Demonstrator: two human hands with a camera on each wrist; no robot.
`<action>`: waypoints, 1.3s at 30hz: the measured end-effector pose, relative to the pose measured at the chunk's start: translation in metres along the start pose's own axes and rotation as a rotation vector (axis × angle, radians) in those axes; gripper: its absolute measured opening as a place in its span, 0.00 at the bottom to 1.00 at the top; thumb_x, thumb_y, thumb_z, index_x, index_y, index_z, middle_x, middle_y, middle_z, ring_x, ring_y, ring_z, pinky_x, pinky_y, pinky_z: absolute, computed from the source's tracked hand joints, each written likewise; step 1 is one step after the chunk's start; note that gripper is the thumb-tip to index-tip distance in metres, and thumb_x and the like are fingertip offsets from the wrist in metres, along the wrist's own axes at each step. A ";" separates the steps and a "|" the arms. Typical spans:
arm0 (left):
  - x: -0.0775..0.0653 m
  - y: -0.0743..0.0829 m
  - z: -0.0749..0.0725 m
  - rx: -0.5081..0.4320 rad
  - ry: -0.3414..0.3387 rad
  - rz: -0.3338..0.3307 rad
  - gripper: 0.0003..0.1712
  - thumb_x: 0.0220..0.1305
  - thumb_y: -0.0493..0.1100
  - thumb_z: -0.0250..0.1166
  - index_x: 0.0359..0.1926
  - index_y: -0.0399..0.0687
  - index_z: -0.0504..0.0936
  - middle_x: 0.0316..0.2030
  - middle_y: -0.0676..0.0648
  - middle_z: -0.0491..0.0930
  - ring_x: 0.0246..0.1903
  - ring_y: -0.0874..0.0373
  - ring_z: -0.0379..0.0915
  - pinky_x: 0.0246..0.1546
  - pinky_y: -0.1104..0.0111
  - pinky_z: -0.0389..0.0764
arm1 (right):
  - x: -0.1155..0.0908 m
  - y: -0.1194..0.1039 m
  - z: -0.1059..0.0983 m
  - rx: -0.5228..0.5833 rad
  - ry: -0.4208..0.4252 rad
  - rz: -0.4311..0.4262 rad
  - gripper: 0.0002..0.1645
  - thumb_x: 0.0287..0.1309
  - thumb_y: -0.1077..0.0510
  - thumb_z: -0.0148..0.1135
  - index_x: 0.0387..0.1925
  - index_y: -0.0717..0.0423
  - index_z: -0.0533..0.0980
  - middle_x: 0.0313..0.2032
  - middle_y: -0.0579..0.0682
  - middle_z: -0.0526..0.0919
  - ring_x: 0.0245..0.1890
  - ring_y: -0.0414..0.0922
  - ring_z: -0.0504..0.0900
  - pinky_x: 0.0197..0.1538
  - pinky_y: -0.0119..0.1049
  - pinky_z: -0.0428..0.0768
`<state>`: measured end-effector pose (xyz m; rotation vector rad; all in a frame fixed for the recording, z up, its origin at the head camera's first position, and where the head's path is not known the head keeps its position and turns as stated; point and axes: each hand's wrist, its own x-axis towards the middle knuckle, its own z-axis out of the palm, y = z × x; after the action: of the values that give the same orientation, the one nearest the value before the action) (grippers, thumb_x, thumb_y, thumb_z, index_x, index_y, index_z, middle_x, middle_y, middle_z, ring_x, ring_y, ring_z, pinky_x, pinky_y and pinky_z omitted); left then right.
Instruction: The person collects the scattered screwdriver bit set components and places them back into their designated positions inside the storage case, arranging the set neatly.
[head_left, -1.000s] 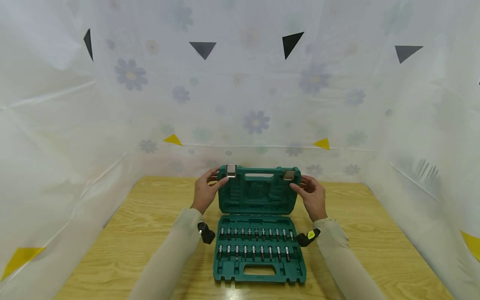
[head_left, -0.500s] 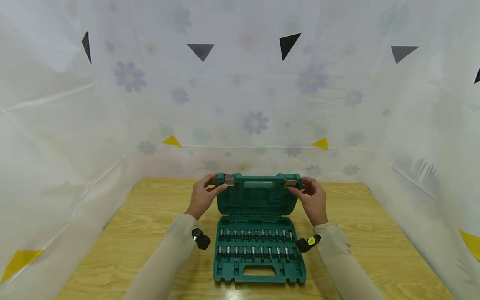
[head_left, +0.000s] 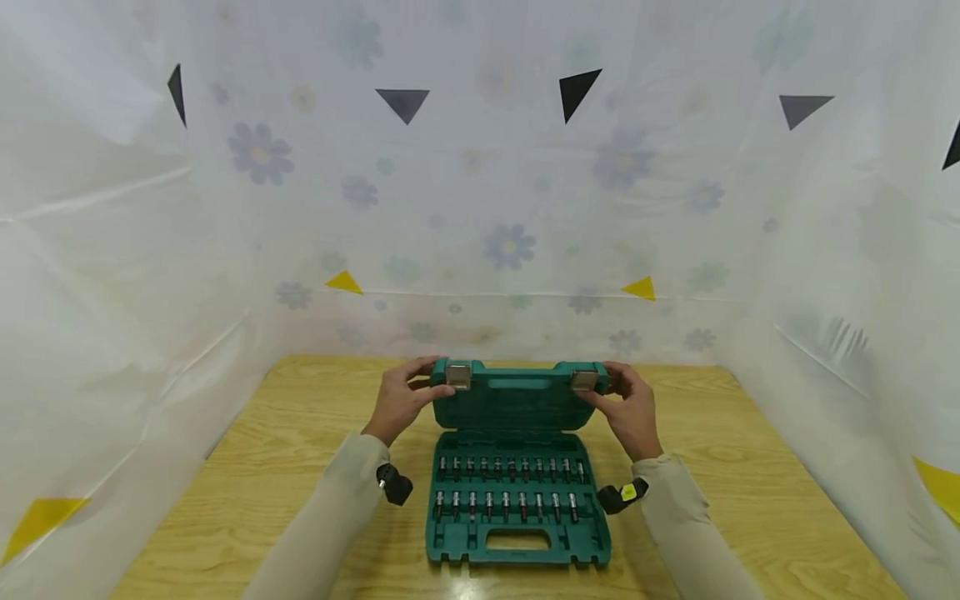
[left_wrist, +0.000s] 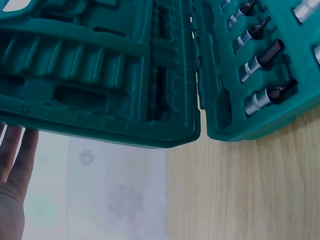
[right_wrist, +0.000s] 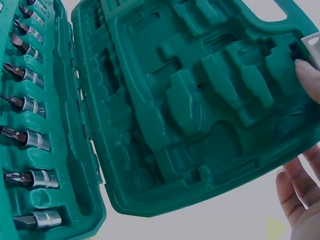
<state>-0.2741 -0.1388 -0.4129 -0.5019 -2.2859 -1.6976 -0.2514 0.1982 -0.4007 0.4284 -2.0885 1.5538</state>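
Note:
A green plastic socket case lies on the table with its lid (head_left: pixel 519 410) raised and leaning forward over the base (head_left: pixel 450 540). Two rows of bit sockets (head_left: pixel 506 505) sit in the base's slots. My left hand (head_left: pixel 397 405) holds the lid's upper left corner, thumb on the inner side by a metal latch (head_left: pixel 458 376). At the upper right corner my right hand (head_left: pixel 633 414) grips the lid beside the second latch (head_left: pixel 585 381). In the right wrist view the thumb (right_wrist: pixel 310 79) touches the inside, while fingers (right_wrist: pixel 292 195) show beyond the edge. The left thumb is out of the left wrist view.
The wood-grain table (head_left: pixel 262 467) extends on both sides of the case. White flowered sheeting (head_left: pixel 480 208) encloses the table at the back and sides. A hinge (left_wrist: pixel 198 55) joins lid and base.
The lid has tipped forward toward the base, and its top edge has come lower. Both hands have moved down with it and kept their hold. The base has stayed in place.

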 end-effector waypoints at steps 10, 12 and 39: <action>-0.008 -0.001 -0.003 0.034 -0.059 0.079 0.27 0.53 0.45 0.74 0.55 0.50 0.81 0.48 0.45 0.80 0.48 0.49 0.76 0.53 0.54 0.77 | -0.010 -0.003 -0.009 -0.055 -0.087 -0.017 0.27 0.49 0.70 0.71 0.53 0.68 0.74 0.42 0.43 0.77 0.38 0.36 0.75 0.43 0.25 0.73; -0.010 0.000 -0.004 0.038 -0.075 0.081 0.27 0.53 0.43 0.74 0.56 0.48 0.81 0.50 0.44 0.79 0.49 0.48 0.76 0.53 0.54 0.77 | -0.012 -0.004 -0.011 -0.074 -0.104 -0.025 0.27 0.49 0.70 0.71 0.53 0.68 0.74 0.43 0.44 0.77 0.39 0.34 0.75 0.43 0.25 0.72; -0.056 -0.003 -0.004 0.160 -0.124 0.250 0.25 0.48 0.43 0.76 0.51 0.55 0.83 0.50 0.52 0.80 0.51 0.57 0.75 0.51 0.55 0.77 | -0.055 -0.011 -0.016 -0.235 -0.157 -0.278 0.36 0.32 0.77 0.76 0.50 0.65 0.76 0.48 0.62 0.77 0.48 0.33 0.72 0.43 0.24 0.69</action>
<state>-0.2249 -0.1505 -0.4368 -0.8379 -2.3043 -1.3892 -0.1969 0.2078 -0.4187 0.7384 -2.1862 1.1341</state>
